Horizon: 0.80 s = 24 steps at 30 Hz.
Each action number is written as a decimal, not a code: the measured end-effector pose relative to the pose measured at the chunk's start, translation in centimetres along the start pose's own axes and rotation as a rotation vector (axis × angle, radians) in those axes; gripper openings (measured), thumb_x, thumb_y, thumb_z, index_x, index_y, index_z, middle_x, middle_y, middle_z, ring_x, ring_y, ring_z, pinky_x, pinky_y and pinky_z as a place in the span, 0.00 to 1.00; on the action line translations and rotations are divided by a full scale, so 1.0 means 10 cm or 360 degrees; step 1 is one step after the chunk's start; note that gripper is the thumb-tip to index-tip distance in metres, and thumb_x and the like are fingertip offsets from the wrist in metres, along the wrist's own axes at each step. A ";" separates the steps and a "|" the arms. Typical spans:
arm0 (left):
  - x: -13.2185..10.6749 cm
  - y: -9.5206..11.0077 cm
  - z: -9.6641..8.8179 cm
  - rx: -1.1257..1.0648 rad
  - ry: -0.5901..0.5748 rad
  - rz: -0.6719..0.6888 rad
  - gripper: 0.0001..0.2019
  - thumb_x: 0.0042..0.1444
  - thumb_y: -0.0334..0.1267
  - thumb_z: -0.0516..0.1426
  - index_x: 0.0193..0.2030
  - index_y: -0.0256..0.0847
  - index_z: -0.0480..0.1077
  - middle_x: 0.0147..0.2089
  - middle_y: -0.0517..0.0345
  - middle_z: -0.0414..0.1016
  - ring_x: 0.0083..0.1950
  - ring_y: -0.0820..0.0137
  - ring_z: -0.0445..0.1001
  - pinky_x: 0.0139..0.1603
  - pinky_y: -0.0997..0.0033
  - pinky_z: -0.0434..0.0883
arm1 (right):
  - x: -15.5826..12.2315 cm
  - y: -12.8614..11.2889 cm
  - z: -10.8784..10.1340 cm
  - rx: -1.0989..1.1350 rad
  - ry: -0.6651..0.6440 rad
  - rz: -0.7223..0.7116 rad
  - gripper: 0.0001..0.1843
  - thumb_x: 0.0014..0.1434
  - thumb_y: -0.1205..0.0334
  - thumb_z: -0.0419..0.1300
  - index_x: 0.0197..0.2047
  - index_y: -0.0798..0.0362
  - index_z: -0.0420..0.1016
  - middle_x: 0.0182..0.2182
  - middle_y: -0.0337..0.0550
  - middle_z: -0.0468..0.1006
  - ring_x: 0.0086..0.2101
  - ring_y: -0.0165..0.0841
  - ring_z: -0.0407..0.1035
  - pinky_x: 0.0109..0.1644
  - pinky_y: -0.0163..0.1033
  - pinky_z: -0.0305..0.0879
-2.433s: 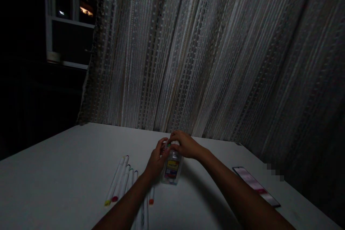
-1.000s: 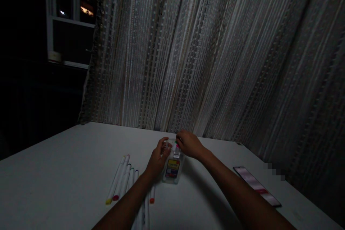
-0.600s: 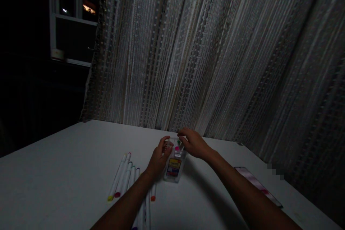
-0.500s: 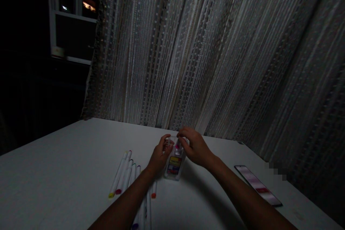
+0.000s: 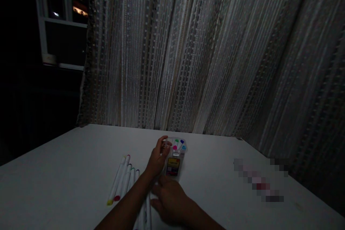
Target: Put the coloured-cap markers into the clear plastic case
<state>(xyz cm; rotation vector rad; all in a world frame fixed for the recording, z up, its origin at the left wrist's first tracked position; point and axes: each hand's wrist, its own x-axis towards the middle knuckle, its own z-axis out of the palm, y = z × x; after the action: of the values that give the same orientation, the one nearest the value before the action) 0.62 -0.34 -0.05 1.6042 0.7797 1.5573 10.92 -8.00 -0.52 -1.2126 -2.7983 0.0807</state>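
Note:
A clear plastic marker case (image 5: pixel 182 158) with a yellow and dark label stands upright on the table. Inside its top are several markers (image 5: pixel 176 143) with green, pink and blue ends. My left hand (image 5: pixel 159 156) grips the case's left side, fingers curled around its upper edge. Low in front of the case, my right hand (image 5: pixel 172 199) is over the right side of the loose markers, its thumb and fingers apart; no marker shows between them. Several white markers (image 5: pixel 124 185) lie side by side to the left, with yellow and red ends showing. My left forearm covers part of the row.
The white table (image 5: pixel 67 172) reaches back to a patterned curtain (image 5: pixel 172 61). On the right of the table lies a pixelated flat object (image 5: pixel 258 183). A dark window (image 5: pixel 64 18) is at the upper left.
My right hand has left the top of the case and moved down toward me to the loose markers. The case's marker ends are now uncovered. My left hand stays on the case.

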 end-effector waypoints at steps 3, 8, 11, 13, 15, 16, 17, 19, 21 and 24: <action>0.00 -0.01 0.01 0.0004 -0.0001 0.0004 0.25 0.56 0.52 0.50 0.55 0.39 0.55 0.47 0.50 0.71 0.43 0.67 0.72 0.44 0.68 0.68 | -0.04 0.00 0.02 -0.0011 -0.0002 0.0075 0.13 0.54 0.64 0.51 0.42 0.54 0.70 0.39 0.51 0.73 0.39 0.42 0.68 0.40 0.44 0.65; 0.00 -0.02 0.02 -0.0016 0.0008 0.0026 0.24 0.55 0.53 0.50 0.54 0.40 0.56 0.44 0.51 0.71 0.42 0.66 0.72 0.42 0.67 0.68 | -0.13 0.06 0.00 0.0037 0.0017 0.0208 0.19 0.51 0.70 0.50 0.48 0.57 0.66 0.43 0.54 0.72 0.41 0.42 0.68 0.43 0.44 0.65; 0.00 -0.01 0.02 -0.0025 0.0006 0.0033 0.25 0.56 0.53 0.50 0.54 0.40 0.55 0.44 0.51 0.70 0.42 0.67 0.72 0.43 0.67 0.68 | -0.16 0.06 0.04 0.0137 0.0130 0.0272 0.18 0.54 0.67 0.51 0.49 0.57 0.65 0.46 0.55 0.70 0.44 0.43 0.66 0.47 0.46 0.64; 0.00 0.00 0.03 -0.0020 0.0006 0.0027 0.24 0.56 0.52 0.50 0.54 0.40 0.55 0.45 0.51 0.70 0.42 0.67 0.72 0.44 0.67 0.67 | -0.16 0.01 0.10 0.0215 0.0255 0.0264 0.16 0.55 0.65 0.51 0.47 0.56 0.67 0.47 0.54 0.70 0.46 0.43 0.64 0.50 0.47 0.62; 0.00 0.01 0.03 -0.0010 0.0014 0.0022 0.24 0.56 0.52 0.50 0.54 0.40 0.55 0.44 0.51 0.70 0.42 0.67 0.71 0.45 0.67 0.67 | -0.15 -0.06 0.20 0.0278 0.0359 0.0197 0.15 0.55 0.62 0.53 0.46 0.55 0.68 0.46 0.53 0.70 0.47 0.43 0.63 0.52 0.48 0.60; 0.00 0.01 0.03 -0.0005 0.0020 0.0023 0.23 0.56 0.52 0.50 0.53 0.40 0.56 0.44 0.51 0.70 0.42 0.67 0.71 0.45 0.67 0.67 | -0.14 -0.10 0.26 0.0303 0.0384 0.0151 0.15 0.54 0.60 0.55 0.45 0.55 0.68 0.44 0.52 0.71 0.46 0.44 0.63 0.52 0.49 0.60; 0.00 0.01 0.03 -0.0002 0.0025 0.0025 0.23 0.56 0.51 0.50 0.53 0.40 0.56 0.44 0.51 0.71 0.42 0.67 0.71 0.45 0.67 0.67 | -0.13 -0.13 0.32 0.0322 0.0396 0.0117 0.16 0.52 0.59 0.56 0.44 0.55 0.68 0.43 0.52 0.71 0.45 0.44 0.63 0.51 0.49 0.60; 0.00 0.00 0.03 -0.0007 0.0030 0.0029 0.23 0.56 0.51 0.51 0.53 0.40 0.56 0.43 0.52 0.71 0.42 0.67 0.71 0.44 0.67 0.67 | -0.12 -0.18 0.43 0.0340 0.0424 0.0100 0.18 0.49 0.57 0.59 0.43 0.56 0.68 0.40 0.51 0.72 0.42 0.44 0.64 0.49 0.50 0.61; 0.00 -0.01 0.04 -0.0022 0.0028 0.0028 0.23 0.55 0.51 0.51 0.53 0.40 0.56 0.43 0.52 0.71 0.42 0.67 0.72 0.44 0.67 0.67 | -0.11 -0.18 0.51 0.0341 0.0483 0.0120 0.16 0.48 0.59 0.59 0.41 0.56 0.69 0.38 0.51 0.73 0.40 0.43 0.64 0.48 0.49 0.62; -0.01 -0.02 0.04 -0.0026 0.0027 0.0028 0.23 0.55 0.50 0.51 0.54 0.40 0.57 0.44 0.52 0.71 0.43 0.67 0.71 0.44 0.67 0.67 | -0.13 -0.13 0.57 0.0346 0.0567 0.0116 0.13 0.49 0.63 0.56 0.40 0.56 0.69 0.36 0.50 0.73 0.39 0.40 0.65 0.47 0.46 0.63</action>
<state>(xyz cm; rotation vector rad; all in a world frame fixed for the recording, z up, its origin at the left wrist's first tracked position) 1.03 -0.32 -0.25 1.5920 0.7625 1.5877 10.23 -9.91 -6.11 -1.1476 -2.3726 0.1532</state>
